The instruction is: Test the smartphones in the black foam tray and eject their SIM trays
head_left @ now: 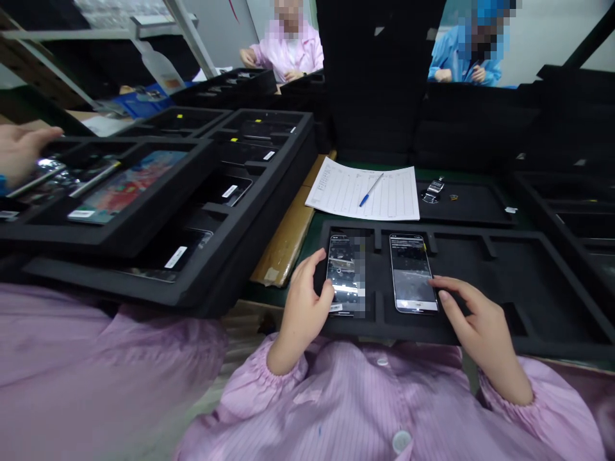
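My left hand (306, 301) rests at the left edge of a smartphone (344, 275) lying in the leftmost slot of a black foam tray (516, 253). Its thumb touches the lit screen's edge, and the index finger is spread away from it. A second smartphone (413, 274), also lit, lies in the slot to the right. At that phone's right edge is my right hand (480, 320), with index fingertip touching the edge and thumb just below. Neither hand is wrapped round a phone. The other fingers of both hands are partly hidden.
Stacked foam trays with phones (230, 191) stand left, where a co-worker's hand (22, 150) reaches over. Behind my tray lie a printed sheet (331, 192), a blue pen (371, 191) and a small metallic item (434, 190). Two people (293, 48) sit opposite; dark trays (576, 205) stand right.
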`<action>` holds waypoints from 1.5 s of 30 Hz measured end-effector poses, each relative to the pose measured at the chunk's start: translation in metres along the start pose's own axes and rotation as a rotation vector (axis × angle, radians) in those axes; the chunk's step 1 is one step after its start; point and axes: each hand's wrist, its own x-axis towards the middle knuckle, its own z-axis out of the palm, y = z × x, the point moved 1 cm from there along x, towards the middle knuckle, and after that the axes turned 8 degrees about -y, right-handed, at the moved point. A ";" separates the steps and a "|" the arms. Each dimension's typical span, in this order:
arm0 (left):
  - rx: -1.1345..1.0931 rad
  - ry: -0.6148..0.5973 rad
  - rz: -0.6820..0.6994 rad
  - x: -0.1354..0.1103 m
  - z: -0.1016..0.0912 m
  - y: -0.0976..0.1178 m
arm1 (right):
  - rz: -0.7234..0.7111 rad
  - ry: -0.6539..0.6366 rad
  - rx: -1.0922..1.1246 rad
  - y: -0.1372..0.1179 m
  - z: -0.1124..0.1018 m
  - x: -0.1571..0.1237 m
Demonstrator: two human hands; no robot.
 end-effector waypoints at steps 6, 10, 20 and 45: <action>0.004 0.008 0.006 0.000 0.001 -0.001 | 0.004 -0.001 -0.004 0.000 0.000 -0.001; 0.016 0.007 0.022 0.000 0.000 0.000 | 0.000 0.010 -0.012 -0.001 0.000 0.000; 0.083 -0.013 0.043 0.000 -0.001 0.004 | -0.005 0.012 -0.014 -0.002 0.000 0.002; 0.332 -0.136 0.093 0.083 0.010 0.007 | -0.099 0.056 -0.079 -0.002 0.005 -0.001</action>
